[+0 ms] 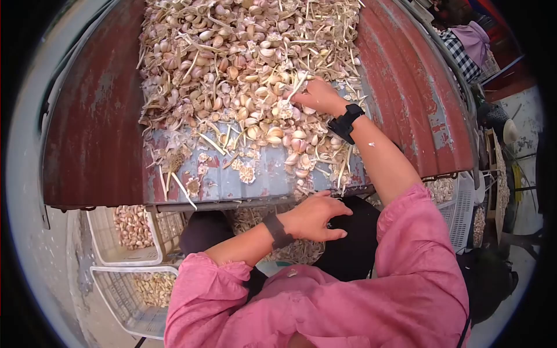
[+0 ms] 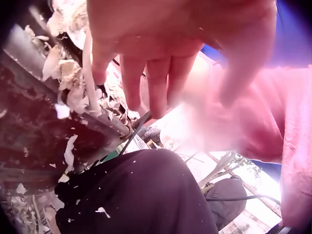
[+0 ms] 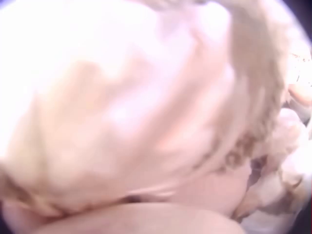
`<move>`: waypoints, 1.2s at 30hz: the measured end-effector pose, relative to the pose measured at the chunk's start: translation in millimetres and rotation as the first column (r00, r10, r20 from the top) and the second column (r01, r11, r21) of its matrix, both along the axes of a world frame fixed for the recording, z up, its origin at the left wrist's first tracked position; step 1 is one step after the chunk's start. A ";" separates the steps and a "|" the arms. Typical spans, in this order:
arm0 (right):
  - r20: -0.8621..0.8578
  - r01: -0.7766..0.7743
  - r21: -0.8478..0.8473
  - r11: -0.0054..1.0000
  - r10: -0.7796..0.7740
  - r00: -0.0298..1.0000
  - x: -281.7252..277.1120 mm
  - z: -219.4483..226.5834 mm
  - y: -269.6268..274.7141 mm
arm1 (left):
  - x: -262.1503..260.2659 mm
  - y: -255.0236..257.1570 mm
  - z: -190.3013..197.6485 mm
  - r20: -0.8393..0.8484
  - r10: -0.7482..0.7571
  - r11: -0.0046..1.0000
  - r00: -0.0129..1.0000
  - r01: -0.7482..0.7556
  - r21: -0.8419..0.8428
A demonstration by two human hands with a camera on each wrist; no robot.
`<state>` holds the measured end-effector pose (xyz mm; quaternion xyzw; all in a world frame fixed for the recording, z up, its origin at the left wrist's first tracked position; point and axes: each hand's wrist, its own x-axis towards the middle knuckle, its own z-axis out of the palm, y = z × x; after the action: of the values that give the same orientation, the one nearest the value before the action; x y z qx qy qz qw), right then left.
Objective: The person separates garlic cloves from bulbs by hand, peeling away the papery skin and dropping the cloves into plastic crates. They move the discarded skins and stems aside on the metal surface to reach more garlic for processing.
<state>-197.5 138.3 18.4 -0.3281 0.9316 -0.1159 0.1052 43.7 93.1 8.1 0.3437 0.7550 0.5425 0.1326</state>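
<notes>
A big heap of garlic cloves (image 1: 232, 75), mixed with dry stalks and papery skins, covers the middle of a ridged metal sheet. My right hand (image 1: 320, 97) reaches into the right side of this heap, its fingertips hidden among the garlic. A pale stalk (image 1: 298, 87) lies across its fingers. Blurred pale garlic (image 3: 136, 107) fills most of the right wrist view, and I cannot tell whether the fingers grip any. My left hand (image 1: 316, 217) hangs just off the sheet's front edge, over the lap, holding nothing. Its fingers (image 2: 158, 85) are loosely extended, with the thumb apart.
The metal sheet (image 1: 96, 133) has red, peeling sides and a hard front rim. Below it on the left, white plastic crates (image 1: 125, 262) hold garlic. Another crate (image 1: 460, 211) stands at the right. Dark-trousered knees (image 2: 141, 195) are under the front edge.
</notes>
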 end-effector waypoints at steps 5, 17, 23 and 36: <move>-0.008 0.168 -0.304 0.938 -0.179 0.984 68.3 48.3 34.3 | 17.1 4.0 2.0 -0.117 0.133 0.987 0.984 -0.121 0.106; 0.138 -0.019 -0.580 0.814 0.122 0.983 160.8 21.1 44.9 | 18.5 -31.6 1.3 0.671 0.531 0.429 0.518 -0.847 0.314; 0.203 0.022 -0.583 0.812 0.119 0.972 188.3 55.9 60.4 | 8.3 -32.4 12.4 0.854 0.209 0.509 0.477 -0.799 0.321; 0.873 0.882 -0.380 0.280 0.425 0.240 178.2 29.2 105.3 | 9.5 -8.6 9.0 0.737 0.191 0.470 0.648 -0.720 0.511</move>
<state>-19.3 243.6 47.6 0.0204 0.4547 -0.8005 0.3899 53.2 84.5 17.0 -0.0501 0.4284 0.9014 0.0370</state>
